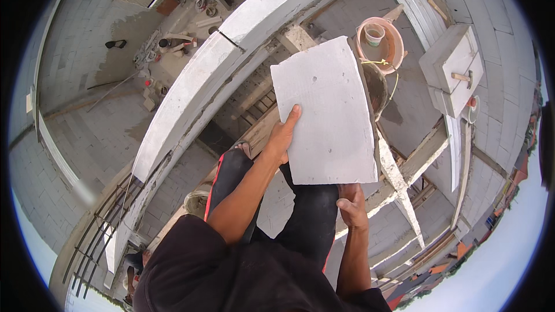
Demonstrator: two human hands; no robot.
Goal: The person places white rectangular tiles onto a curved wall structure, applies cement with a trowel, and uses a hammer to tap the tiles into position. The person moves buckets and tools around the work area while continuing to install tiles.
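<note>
My left hand (pixel 283 136) grips the left side of a large pale grey block (pixel 324 110), its thumb lying on the upper face. The block has a chipped top edge and a few small pits. My right hand (pixel 351 208) is at the block's lower right corner; its thumb shows, while the other fingers are mostly hidden behind the block. A dark bucket (pixel 376 95) sits partly behind the block's right edge. My legs in dark trousers (pixel 300 219) are bent beneath the block, one bare foot showing at the left.
I am high on narrow beams (pixel 402 190) over a drop. A long white block wall (pixel 173 112) curves along the left. Rebar (pixel 104 225) juts at lower left. A pink bucket with a cup (pixel 381 55) and stacked blocks with a hammer (pixel 448 63) are at right. Another person (pixel 134 266) is partly visible below.
</note>
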